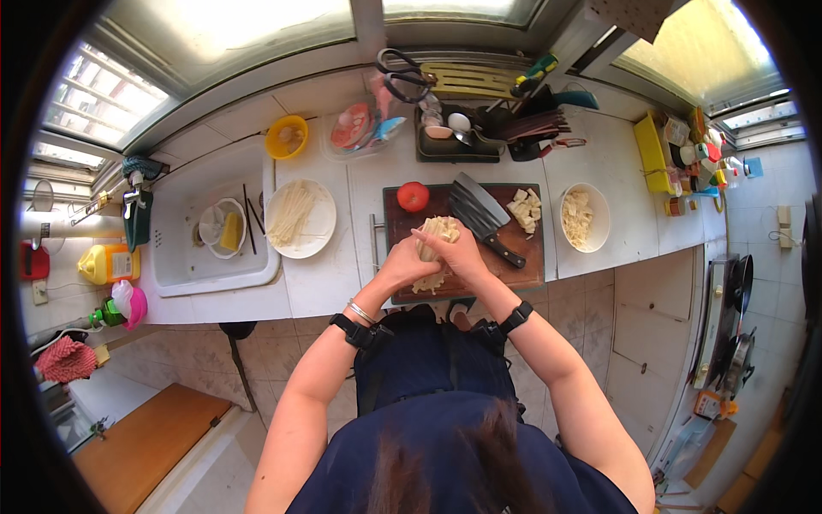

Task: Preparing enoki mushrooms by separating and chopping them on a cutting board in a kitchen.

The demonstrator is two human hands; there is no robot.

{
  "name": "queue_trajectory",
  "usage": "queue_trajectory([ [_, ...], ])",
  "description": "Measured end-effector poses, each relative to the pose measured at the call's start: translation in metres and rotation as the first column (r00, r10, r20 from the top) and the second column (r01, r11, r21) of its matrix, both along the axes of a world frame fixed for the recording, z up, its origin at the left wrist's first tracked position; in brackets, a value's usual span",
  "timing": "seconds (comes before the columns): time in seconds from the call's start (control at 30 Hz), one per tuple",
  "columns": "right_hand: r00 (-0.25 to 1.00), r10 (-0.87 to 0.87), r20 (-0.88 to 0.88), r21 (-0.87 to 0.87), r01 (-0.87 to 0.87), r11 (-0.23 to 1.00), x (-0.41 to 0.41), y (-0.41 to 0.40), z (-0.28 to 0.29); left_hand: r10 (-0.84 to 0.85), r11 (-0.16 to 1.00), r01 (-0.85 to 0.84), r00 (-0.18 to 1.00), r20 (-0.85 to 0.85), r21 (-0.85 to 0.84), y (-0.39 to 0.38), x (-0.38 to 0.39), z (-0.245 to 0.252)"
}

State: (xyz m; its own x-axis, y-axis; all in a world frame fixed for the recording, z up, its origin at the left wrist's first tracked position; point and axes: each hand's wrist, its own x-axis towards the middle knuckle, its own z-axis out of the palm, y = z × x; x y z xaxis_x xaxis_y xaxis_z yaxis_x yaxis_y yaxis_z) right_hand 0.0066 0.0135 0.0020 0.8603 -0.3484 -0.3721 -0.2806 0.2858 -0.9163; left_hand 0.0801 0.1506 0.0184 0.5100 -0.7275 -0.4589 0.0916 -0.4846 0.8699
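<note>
A bunch of pale, thin-stemmed enoki mushrooms (440,227) is gathered between my left hand (406,260) and my right hand (463,254), over the front of a brown cutting board (514,273). Loose pale pieces (429,283) lie on the board beneath my hands. Behind them sits a red tomato (413,196). A cleaver (478,204) with a black handle rests diagonally to the right, its handle towards me. Small pale chunks (525,210) are heaped at the board's right side. My fingers hide the middle of the bunch.
Left of the board stands a white plate of enoki (325,225), beside the sink (186,276). A white bowl (603,221) of pale shreds is on the right. Behind the board, a dark utensil caddy (457,153) stands near a yellow bowl (270,142) and a clear plastic tray (331,153).
</note>
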Motion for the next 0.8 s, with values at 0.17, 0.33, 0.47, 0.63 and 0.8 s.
queue_trajectory([
  [0.17, 0.998, 0.057, 0.005, -0.598, -0.043, 0.800, -0.034, -0.056, -0.002, -0.099, 0.965, 0.020, 0.951, 0.292, 0.261, -0.013, -0.015, 0.013],
  [0.33, 0.924, 0.167, -0.345, -0.905, -0.374, 0.201, -0.083, -0.098, -0.012, -0.186, 0.912, 0.024, 0.915, 0.359, 0.410, -0.018, -0.016, -0.002],
  [0.47, 0.906, 0.222, -0.361, -0.901, -0.401, 0.167, -0.083, -0.099, -0.027, -0.284, 0.870, 0.110, 0.909, 0.306, 0.481, -0.024, -0.017, -0.008],
  [0.63, 0.906, 0.278, -0.320, -0.800, -0.415, 0.433, -0.071, -0.110, -0.022, -0.366, 0.849, 0.199, 0.889, 0.273, 0.489, -0.037, -0.023, -0.019],
  [0.8, 0.966, 0.254, -0.048, -0.769, -0.198, 0.607, -0.083, -0.146, 0.005, -0.418, 0.851, 0.262, 0.863, 0.285, 0.455, -0.075, -0.028, -0.020],
])
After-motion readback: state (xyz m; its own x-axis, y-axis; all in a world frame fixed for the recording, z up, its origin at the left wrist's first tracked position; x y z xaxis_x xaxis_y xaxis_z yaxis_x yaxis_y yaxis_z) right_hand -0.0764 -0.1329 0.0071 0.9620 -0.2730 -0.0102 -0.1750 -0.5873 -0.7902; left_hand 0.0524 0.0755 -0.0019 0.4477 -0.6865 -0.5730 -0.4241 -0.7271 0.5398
